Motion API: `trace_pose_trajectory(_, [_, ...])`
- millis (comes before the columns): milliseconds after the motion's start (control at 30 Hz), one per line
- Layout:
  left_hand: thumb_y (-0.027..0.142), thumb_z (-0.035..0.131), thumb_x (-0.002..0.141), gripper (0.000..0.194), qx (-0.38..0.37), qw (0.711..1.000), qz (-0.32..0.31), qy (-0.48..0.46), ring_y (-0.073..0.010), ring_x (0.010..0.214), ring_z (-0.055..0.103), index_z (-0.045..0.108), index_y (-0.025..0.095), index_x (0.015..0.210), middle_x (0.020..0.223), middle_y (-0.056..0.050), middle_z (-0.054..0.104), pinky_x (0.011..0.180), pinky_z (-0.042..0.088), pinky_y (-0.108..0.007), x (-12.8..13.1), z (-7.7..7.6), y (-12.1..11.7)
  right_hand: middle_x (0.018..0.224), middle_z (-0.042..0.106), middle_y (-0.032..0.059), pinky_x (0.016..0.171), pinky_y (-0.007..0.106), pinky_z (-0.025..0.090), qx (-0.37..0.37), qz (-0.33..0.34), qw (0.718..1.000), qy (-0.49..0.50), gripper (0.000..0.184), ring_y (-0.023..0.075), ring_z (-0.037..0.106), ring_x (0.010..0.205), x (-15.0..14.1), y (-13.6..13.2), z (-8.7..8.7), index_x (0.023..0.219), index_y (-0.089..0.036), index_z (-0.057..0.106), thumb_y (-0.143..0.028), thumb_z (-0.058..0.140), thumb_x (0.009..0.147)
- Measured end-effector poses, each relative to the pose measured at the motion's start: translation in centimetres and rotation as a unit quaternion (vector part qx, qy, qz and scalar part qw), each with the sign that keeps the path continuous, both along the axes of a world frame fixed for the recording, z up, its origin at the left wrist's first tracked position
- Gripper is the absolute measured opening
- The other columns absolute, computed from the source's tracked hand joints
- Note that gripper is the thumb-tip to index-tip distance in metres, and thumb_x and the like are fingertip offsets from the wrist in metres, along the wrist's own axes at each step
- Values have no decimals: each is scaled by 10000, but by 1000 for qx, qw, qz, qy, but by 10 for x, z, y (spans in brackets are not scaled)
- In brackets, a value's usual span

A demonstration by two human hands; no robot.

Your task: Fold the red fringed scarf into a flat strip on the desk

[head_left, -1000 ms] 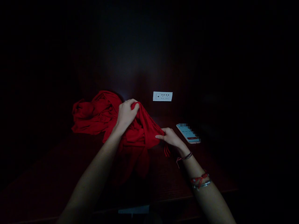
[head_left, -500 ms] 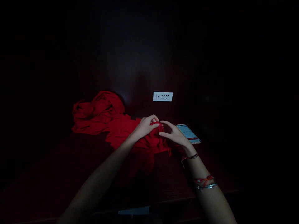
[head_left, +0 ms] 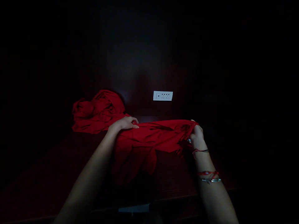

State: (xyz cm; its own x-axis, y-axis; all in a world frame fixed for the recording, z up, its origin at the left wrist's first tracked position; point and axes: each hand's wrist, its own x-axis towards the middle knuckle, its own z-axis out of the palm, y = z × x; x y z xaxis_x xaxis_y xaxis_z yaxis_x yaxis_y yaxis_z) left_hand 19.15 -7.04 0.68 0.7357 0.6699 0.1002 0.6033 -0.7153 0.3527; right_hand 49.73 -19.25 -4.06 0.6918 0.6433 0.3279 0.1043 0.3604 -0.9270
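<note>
A red scarf (head_left: 151,137) with a fringed end is stretched sideways above the dark table, its lower folds hanging toward the front. My right hand (head_left: 197,133) is closed around its fringed end at the right. At the upper edge farther left, my left hand (head_left: 123,123) pinches the fabric between thumb and fingers. More red fabric (head_left: 98,110) lies in a crumpled heap beyond my left hand; whether it is one piece with the stretched part I cannot tell. Bracelets circle my right wrist and forearm.
A white wall socket (head_left: 163,95) is set in the dark back panel. Only a sliver of the phone (head_left: 189,141) shows beside my right wrist. The front edge of the table (head_left: 173,199) runs across the bottom, with a pale object (head_left: 134,208) below it.
My hands have moved apart, the right one to the right with the fringed end, the left one to the left. The bunched scarf is now drawn out between them, and the phone is mostly covered.
</note>
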Motion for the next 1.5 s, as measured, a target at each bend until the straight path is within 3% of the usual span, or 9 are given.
trace_pose_trajectory(100, [279,483,686,156,63,997,-28,-35,-137,683,527,601,181,717,740,-23,604,635,374,-217,7,6,-8,874,587,44,692,344,472,-67,-8,997,-40,392,190,563,795,-2,-8,5,899,-203,555,-159,561,509])
trace_pose_trajectory(167, [258,433,718,179,91,991,-29,-89,-126,648,503,590,171,714,693,-11,581,603,358,-209,16,11,-21,1023,559,47,764,335,449,-106,139,977,-123,525,200,525,933,-17,-17,13,981,-224,554,-114,603,470])
trace_pose_trajectory(267, [268,383,753,218,66,984,-48,-157,-107,582,462,569,156,752,621,14,534,539,330,-193,32,15,-42,1176,481,37,852,324,398,-111,338,896,-267,593,187,458,1051,-51,-25,20,1109,-251,491,-179,639,539])
trace_pose_trajectory(467, [343,394,766,271,67,978,-61,-190,-99,536,419,559,148,673,556,25,486,497,294,-197,49,11,-57,859,614,56,744,303,417,-38,117,918,-376,216,171,552,786,-99,-13,13,860,-183,595,-322,482,741])
trace_pose_trajectory(767, [264,547,665,124,-85,976,-170,-104,-87,555,458,501,158,711,604,34,506,517,345,-184,59,-4,-67,828,564,63,683,255,408,40,-104,964,-241,245,158,522,761,-58,-13,23,840,-168,508,-350,355,779])
trace_pose_trajectory(1000, [265,483,694,210,15,971,-235,-43,-96,545,402,424,157,523,555,33,428,532,311,-203,36,10,-63,807,573,70,684,281,394,-8,-198,905,-377,239,168,531,748,-26,-16,77,852,-158,520,-302,336,801])
trace_pose_trajectory(1233, [242,365,739,166,-11,959,-128,-254,-102,634,470,493,156,801,707,19,522,594,370,-199,15,38,-66,798,582,133,674,372,394,-189,-314,791,-490,217,234,551,768,11,-40,164,910,-123,544,-207,404,767])
trace_pose_trajectory(1367, [248,362,729,212,36,941,-41,-333,-123,712,500,527,128,787,755,-6,553,671,390,-222,12,66,-57,863,589,174,726,410,395,-339,-174,749,-542,181,275,547,853,9,-33,164,848,-93,595,-133,506,696])
trace_pose_trajectory(1500, [259,375,747,233,62,953,-80,-287,-132,767,518,564,132,799,802,-17,586,721,388,-228,21,78,-61,1132,508,112,828,323,383,-154,132,802,-561,416,200,483,1005,-41,-21,139,1094,-151,505,-290,555,705])
